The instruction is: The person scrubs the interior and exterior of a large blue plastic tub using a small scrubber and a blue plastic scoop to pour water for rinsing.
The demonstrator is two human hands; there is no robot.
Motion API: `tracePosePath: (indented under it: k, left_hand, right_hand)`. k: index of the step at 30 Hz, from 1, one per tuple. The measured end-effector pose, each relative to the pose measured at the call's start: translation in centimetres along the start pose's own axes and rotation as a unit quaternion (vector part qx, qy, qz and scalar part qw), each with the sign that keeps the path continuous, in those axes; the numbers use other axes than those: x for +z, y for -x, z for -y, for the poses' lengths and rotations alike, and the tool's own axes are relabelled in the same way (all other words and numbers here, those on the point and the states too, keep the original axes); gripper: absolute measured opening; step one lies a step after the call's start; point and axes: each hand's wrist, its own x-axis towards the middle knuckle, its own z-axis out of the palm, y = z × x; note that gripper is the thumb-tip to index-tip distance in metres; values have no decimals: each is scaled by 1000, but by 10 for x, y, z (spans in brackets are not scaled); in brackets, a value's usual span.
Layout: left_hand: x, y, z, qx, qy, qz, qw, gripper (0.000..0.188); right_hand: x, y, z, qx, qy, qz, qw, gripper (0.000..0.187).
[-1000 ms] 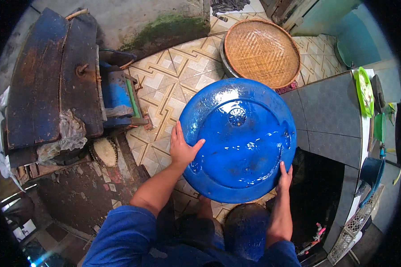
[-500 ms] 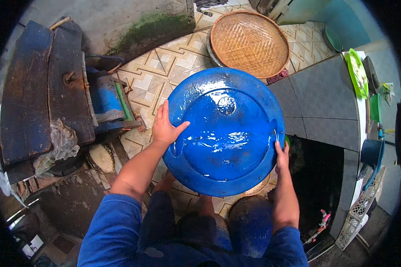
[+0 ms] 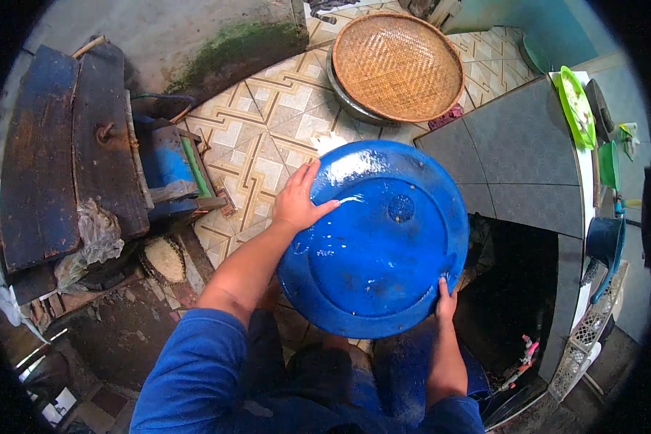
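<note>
A large round blue plastic drum lid (image 3: 369,253), wet and shiny in patches, is held up in front of my body. It has a raised rim, a sunken middle and a small round mark. My left hand (image 3: 301,201) grips the upper left rim, thumb across the top face and fingers along the edge. At the lower right rim, my right hand (image 3: 445,300) holds on, its thumb on the edge and its other fingers partly hidden. The underside of the lid is out of sight.
A round woven bamboo tray (image 3: 398,66) rests on a basin ahead. A grey tiled counter (image 3: 521,137) with a dark opening stands right, bearing a bright green tray (image 3: 576,108). Dark wooden boards (image 3: 43,159) stand left. Behind the lid, a blue drum (image 3: 405,372) stands near my legs.
The drum lid has turned clockwise and shifted slightly right and nearer to me. My left hand has moved right, while my right hand has come down and a little left.
</note>
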Motion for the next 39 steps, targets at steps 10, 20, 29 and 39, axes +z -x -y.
tracePosePath:
  k: [10, 20, 29, 39]
  left_hand:
    - [21, 72, 4, -100, -134, -92, 982, 79]
    - [1, 74, 67, -174, 111, -90, 974, 71]
    - [-89, 6, 180, -248, -84, -21, 965, 62]
    - [-71, 20, 147, -120, -83, -45, 988, 56]
  right_hand:
    - [0, 3, -2, -4, -46, -33, 998, 50]
    - [36, 65, 52, -38, -18, -30, 999, 52]
    - [139, 234, 153, -193, 44, 77, 977, 90]
    - [228, 294, 172, -275, 155, 130, 940, 123]
